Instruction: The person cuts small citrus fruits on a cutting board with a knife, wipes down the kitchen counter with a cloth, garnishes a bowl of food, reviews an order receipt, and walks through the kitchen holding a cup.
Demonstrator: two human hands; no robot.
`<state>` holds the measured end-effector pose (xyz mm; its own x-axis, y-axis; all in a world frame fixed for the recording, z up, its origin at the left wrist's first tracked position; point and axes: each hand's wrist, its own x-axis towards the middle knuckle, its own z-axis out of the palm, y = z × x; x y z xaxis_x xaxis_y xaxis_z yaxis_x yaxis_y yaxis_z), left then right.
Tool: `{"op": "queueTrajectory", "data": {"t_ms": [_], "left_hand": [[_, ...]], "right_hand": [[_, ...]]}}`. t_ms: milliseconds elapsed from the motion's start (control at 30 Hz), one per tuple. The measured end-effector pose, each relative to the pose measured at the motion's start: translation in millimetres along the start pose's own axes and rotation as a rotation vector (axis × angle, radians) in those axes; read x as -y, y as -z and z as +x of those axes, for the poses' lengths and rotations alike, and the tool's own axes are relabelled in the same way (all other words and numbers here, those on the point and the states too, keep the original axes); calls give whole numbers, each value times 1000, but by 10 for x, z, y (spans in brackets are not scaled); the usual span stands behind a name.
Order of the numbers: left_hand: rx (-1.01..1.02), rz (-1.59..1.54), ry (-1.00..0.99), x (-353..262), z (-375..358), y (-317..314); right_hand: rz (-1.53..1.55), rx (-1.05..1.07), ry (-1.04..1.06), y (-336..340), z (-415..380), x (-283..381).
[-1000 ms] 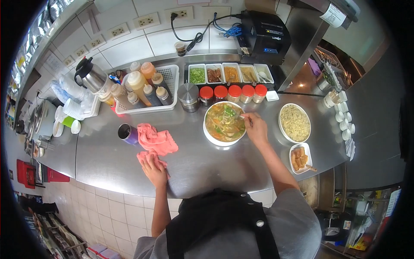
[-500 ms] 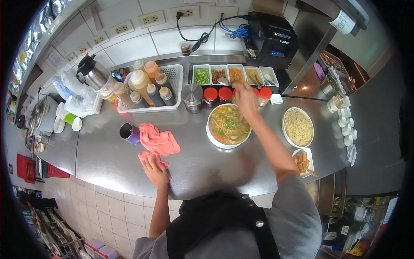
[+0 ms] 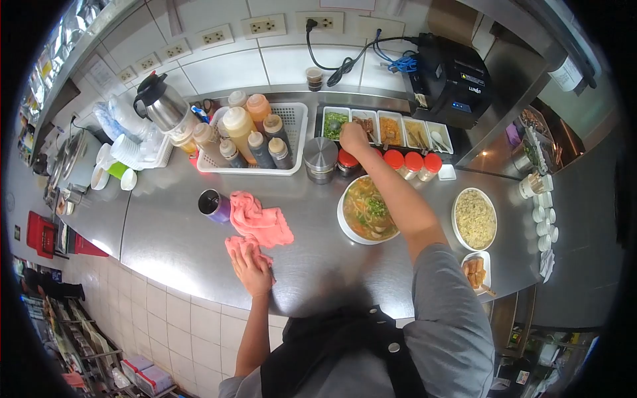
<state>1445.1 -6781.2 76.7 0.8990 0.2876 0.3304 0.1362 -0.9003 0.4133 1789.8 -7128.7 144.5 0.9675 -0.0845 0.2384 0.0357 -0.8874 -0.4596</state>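
Behind the white soup bowl (image 3: 367, 213), green garnish is being pinched from its tray (image 3: 334, 124) by the right hand (image 3: 352, 137), the flat left hand (image 3: 251, 268) pressing a pink cloth (image 3: 260, 225); sprinkling seems due.

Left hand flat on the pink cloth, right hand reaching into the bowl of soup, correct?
Not quite. The head view shows the left hand on the pink cloth, but the right hand reaches past the bowl of soup to the topping tray.

White tiled wall (image 3: 219, 69) w/ outlets behind steel counter (image 3: 166, 225); tiled floor (image 3: 179, 312) below.
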Motion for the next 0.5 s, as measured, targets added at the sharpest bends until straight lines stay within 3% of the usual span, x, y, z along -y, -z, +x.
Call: {"op": "queueTrajectory", "data": {"t_ms": [67, 233, 333, 500], "left_hand": [[6, 17, 7, 23, 7, -8], [19, 18, 8, 1, -2, 13], [14, 25, -1, 9, 0, 9], [16, 28, -3, 1, 9, 6]], "right_hand": [[-4, 84, -53, 102, -15, 19], [-538, -83, -192, 278, -135, -438], [-445, 99, -225, 357, -77, -497], [-328, 147, -331, 451, 86, -566]]}}
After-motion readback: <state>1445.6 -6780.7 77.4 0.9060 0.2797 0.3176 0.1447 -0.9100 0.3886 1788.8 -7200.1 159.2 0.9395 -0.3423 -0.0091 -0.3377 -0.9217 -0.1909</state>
